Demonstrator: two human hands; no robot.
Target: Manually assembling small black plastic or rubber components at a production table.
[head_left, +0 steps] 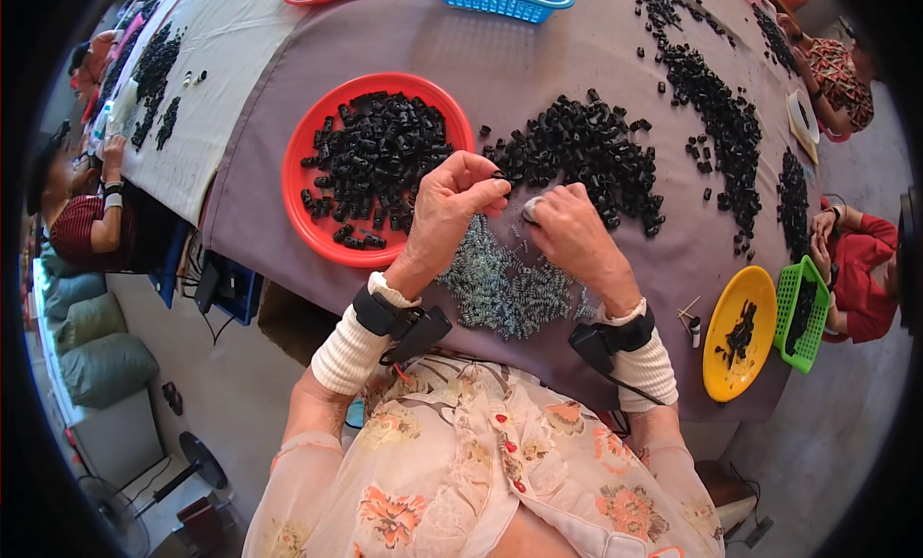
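Observation:
My left hand [452, 212] is raised at the right rim of a red plate [292, 198]. Its thumb and forefinger pinch a small black plastic part [500, 176], mostly covered by the fingertips. Close beside it, my right hand [575, 233] is curled shut, with a pale cover on one finger; whatever it may hold is hidden. Below both hands lies a spread heap of small metal springs [505, 284]. Short black cylindrical plastic parts [385, 145] fill much of the red plate. Past my right hand is a loose pile of similar black parts [586, 154].
A blue basket [510, 2] stands at the far edge of view. To the right are scattered black parts [716, 106], a yellow plate [760, 298] and a green basket [790, 303]. Co-workers sit at the left and right sides of the cloth-covered table [385, 39].

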